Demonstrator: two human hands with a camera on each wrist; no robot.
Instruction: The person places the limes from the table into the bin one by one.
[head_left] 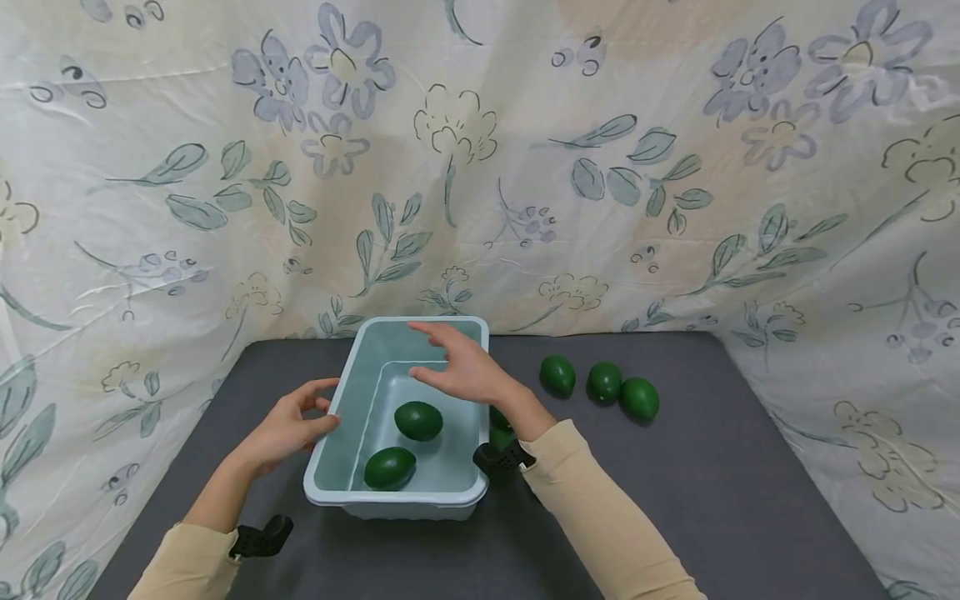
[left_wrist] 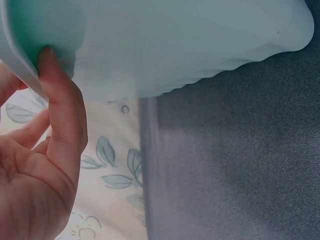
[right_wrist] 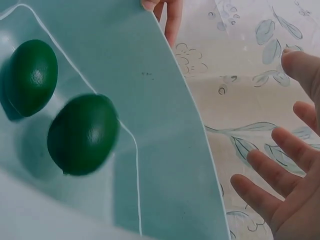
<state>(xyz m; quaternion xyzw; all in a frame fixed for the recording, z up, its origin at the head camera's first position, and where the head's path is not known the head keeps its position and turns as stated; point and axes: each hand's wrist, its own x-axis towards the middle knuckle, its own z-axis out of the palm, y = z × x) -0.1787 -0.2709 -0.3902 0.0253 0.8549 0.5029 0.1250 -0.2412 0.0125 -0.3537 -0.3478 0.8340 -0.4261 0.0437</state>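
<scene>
A pale blue-green plastic tub [head_left: 352, 400] is at the middle of the table, with two smooth, dark green oval fruits [head_left: 418, 421] inside it. My left hand [head_left: 288, 425] holds the tub's left rim between thumb and fingers, also seen from below in the left wrist view. Over the tub's far right part, my right hand [head_left: 465, 362] is spread with nothing in it. The right wrist view shows its fingers [right_wrist: 285, 185] apart and the same two fruits [right_wrist: 84, 134] on the tub floor. Whether the tub rests fully on the table I cannot tell.
Three more green fruits [head_left: 604, 383] lie on the dark grey table [head_left: 720, 483] to the right. At least one other fruit [head_left: 498, 419] is beside the tub's right wall, partly hidden by my right wrist. A flowered cloth [head_left: 480, 183] hangs behind the table.
</scene>
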